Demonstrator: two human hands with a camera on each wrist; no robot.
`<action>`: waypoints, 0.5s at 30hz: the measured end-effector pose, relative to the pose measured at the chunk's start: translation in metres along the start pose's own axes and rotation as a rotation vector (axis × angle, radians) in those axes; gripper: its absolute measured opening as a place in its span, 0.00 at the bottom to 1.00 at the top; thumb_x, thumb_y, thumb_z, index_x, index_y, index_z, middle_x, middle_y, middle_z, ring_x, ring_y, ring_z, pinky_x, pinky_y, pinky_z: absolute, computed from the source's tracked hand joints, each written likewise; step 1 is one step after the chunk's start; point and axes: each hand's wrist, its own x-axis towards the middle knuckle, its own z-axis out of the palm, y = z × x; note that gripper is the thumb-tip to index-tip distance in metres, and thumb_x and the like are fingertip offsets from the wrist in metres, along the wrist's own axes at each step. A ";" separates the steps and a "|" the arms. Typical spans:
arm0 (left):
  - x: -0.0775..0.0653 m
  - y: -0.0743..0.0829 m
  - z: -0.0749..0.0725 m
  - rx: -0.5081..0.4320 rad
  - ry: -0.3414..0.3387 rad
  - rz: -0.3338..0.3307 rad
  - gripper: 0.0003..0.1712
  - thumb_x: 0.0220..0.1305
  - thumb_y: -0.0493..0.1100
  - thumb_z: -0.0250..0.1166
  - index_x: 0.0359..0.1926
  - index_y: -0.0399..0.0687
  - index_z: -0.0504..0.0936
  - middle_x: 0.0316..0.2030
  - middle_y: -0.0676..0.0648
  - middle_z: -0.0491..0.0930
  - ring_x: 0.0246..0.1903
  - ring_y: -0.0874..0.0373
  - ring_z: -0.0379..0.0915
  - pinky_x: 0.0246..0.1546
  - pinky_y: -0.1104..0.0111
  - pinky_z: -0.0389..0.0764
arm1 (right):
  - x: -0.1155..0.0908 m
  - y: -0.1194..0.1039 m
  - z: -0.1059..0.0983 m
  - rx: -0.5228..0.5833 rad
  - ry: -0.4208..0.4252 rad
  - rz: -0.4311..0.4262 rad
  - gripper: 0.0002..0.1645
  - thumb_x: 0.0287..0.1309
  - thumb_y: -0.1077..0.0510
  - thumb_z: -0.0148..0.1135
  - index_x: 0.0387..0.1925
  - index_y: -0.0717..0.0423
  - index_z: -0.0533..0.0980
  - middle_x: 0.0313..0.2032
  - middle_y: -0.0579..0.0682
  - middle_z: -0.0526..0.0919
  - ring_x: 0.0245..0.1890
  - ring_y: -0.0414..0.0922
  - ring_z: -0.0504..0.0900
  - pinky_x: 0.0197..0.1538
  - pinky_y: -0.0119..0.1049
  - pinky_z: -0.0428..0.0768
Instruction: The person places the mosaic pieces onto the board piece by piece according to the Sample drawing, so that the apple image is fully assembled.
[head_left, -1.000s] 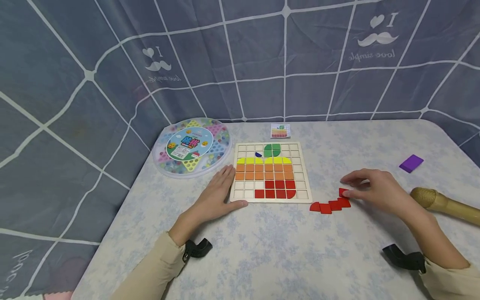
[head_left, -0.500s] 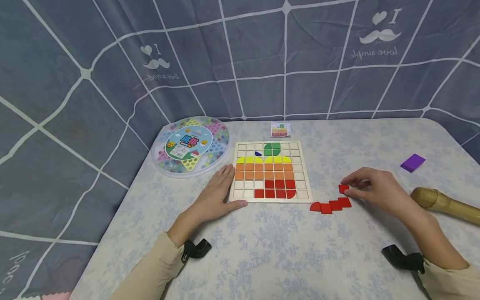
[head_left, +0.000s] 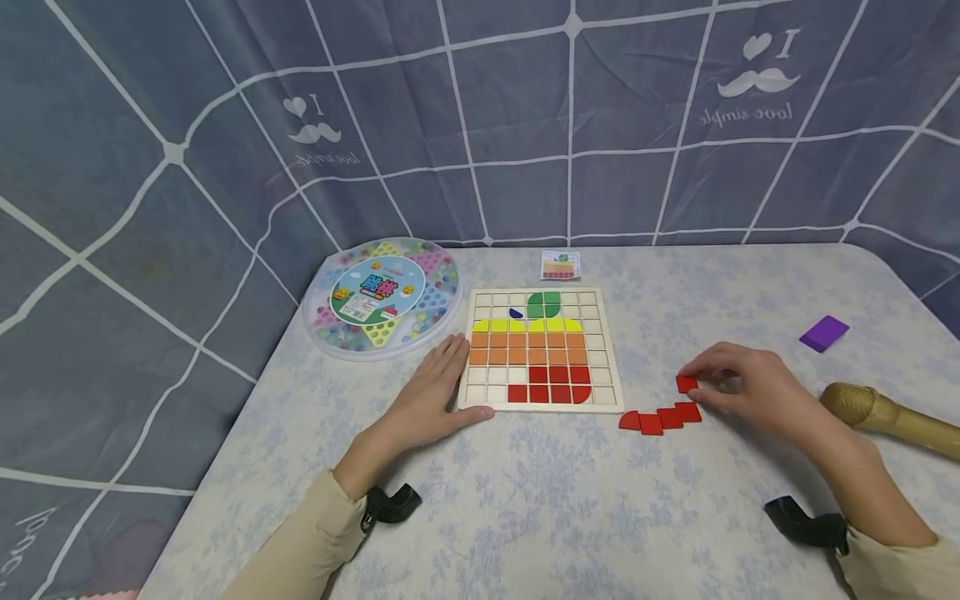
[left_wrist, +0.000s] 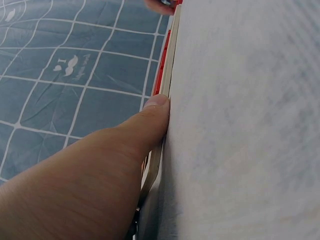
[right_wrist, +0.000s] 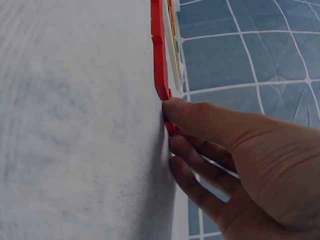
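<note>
A wooden grid board point(head_left: 609, 350) lies flat on the table, with a picture of green, blue, yellow, orange and red tiles in it. My left hand point(head_left: 420, 398) rests at the board's left side, fingers along the edge; in the left wrist view the thumb point(left_wrist: 150, 117) touches the front edge. To the right of the board, my right hand point(head_left: 750, 387) pinches a red square tile point(head_left: 686, 384) between thumb and fingers, low over the table. Just in front of it lies a crooked row of red tiles point(head_left: 670, 418), its left one rounded. In the right wrist view fingers partly hide the pinched tile.
A picture card point(head_left: 561, 265) lies behind the board. At the back left sits a round clear game box point(head_left: 446, 321). A purple block point(head_left: 824, 332) and a gold microphone point(head_left: 885, 410) lie at the right. A blue checked curtain point(head_left: 525, 117) hangs behind.
The pinched red tile has shifted slightly away from the row, leaving a small gap. The left hand and the board keep their places; the head view bobs slightly.
</note>
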 end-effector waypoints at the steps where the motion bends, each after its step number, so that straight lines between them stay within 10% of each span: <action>1: 0.000 -0.001 0.001 0.003 0.002 -0.001 0.65 0.67 0.68 0.68 0.84 0.36 0.44 0.85 0.38 0.41 0.85 0.45 0.32 0.85 0.49 0.41 | 0.000 0.000 0.001 -0.005 0.010 -0.014 0.19 0.46 0.62 0.85 0.42 0.47 0.89 0.39 0.40 0.87 0.35 0.40 0.83 0.39 0.34 0.87; 15: 0.000 -0.001 0.001 0.005 -0.003 0.003 0.65 0.67 0.68 0.67 0.84 0.36 0.43 0.85 0.38 0.40 0.85 0.46 0.32 0.85 0.51 0.40 | 0.010 -0.016 0.002 0.081 0.110 -0.036 0.19 0.45 0.64 0.84 0.42 0.49 0.89 0.35 0.39 0.89 0.31 0.35 0.85 0.38 0.20 0.81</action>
